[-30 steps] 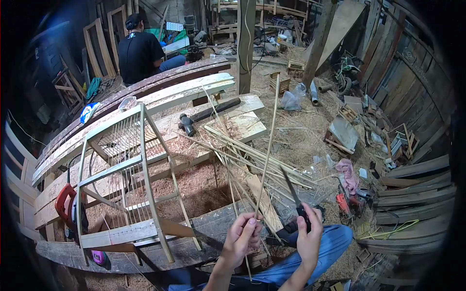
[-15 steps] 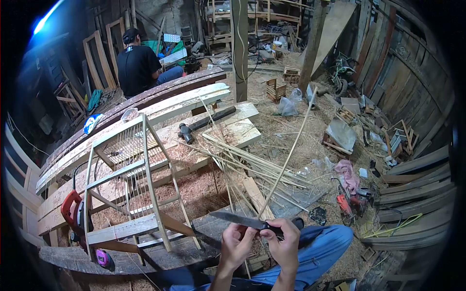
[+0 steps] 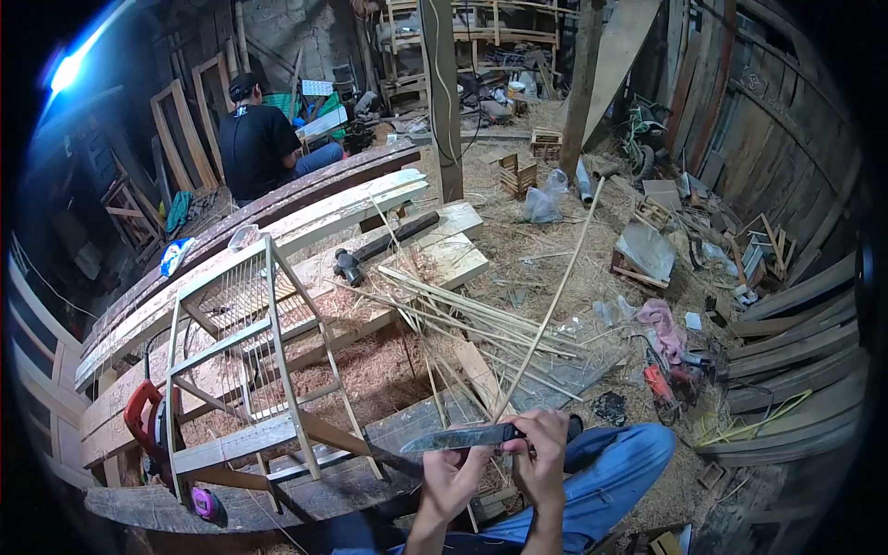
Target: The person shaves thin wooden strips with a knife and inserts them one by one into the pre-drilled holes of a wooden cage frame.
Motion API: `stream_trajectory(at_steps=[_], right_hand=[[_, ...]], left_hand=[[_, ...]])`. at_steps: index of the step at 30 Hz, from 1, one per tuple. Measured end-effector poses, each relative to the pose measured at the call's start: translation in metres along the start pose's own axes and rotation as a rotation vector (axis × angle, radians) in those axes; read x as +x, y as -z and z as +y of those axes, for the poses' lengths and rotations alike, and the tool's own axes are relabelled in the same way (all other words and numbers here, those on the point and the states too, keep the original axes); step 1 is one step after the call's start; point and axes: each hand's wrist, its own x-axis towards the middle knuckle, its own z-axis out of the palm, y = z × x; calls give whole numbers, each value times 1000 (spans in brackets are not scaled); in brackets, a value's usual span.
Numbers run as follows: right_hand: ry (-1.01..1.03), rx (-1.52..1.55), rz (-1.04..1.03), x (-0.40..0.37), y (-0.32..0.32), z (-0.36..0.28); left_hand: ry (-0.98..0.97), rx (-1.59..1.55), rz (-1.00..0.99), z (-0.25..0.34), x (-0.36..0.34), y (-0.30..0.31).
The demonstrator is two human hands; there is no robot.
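Close above the lap, right hand (image 3: 541, 449): fingers closed round the dark handle of a long grey steel knife (image 3: 458, 437), blade pointing left. Left hand (image 3: 451, 479) just beneath, fingers curled on a thin pale bamboo strip (image 3: 555, 296) slanting up and right over the straw-littered floor (image 3: 504, 245). Slatted wooden frame (image 3: 245, 361) stands to the left.

- Right hand (image 3: 544, 455): fingers gripping knife (image 3: 458, 437), blade pointing left.
- Left hand (image 3: 450, 483): just beneath the blade.
- Bamboo strip (image 3: 555, 296): slants up-right from the hands.
- Wooden rack (image 3: 245, 342): left.
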Motion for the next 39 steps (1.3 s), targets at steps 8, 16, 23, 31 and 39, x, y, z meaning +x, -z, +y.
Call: stream_trajectory(at_steps=[8,16,23,31,39], right_hand=[[-2,-94,35,-6,6,21],[-153,-237,270,-11,29,46],[-180,-133,193,-9,22,37],[-125,-174,176,-7,23,33],[-76,-173,132,-9,17,36]], left_hand=[[129,15,-12,0,2,-3],[117,-96,42,-4,3,0],[115,-75,58,1,6,12],[-48,152,-19,-2,12,12],[-144,152,124,1,9,6]])
